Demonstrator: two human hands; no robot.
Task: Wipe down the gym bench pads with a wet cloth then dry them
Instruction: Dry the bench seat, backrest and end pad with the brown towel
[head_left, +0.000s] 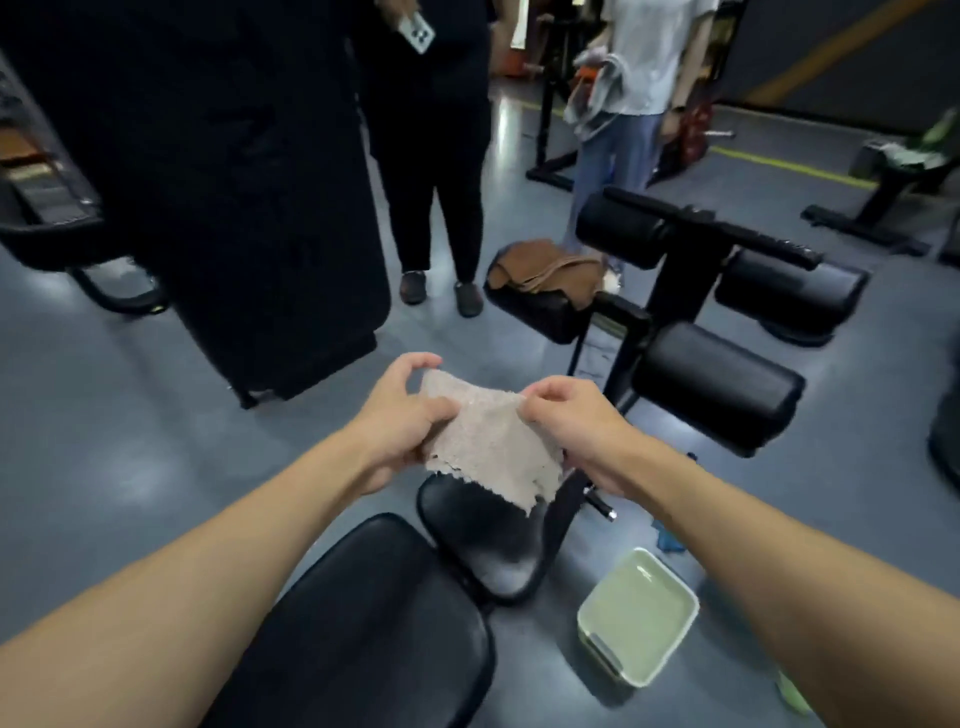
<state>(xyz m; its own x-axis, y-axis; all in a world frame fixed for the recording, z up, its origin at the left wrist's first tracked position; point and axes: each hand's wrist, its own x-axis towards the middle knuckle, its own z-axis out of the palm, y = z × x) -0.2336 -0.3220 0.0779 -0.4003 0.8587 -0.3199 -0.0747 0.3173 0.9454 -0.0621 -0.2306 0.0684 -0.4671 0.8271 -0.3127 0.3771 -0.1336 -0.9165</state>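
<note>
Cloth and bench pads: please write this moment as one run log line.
left hand: holds cloth | right hand: holds cloth | cloth: spread above seat pad | green basin: on floor

Open air above the seat pad (488, 545) and back pad (374, 623); nothing on either. Right side tight: green basin (636, 616) on the floor just beside the bench, roller pads (717, 387) and upright post (675, 291) ahead-right. Ahead-left: tall black machine (234, 182). Two bystanders (441, 156) stand beyond. Left floor (130, 441) free.
</note>
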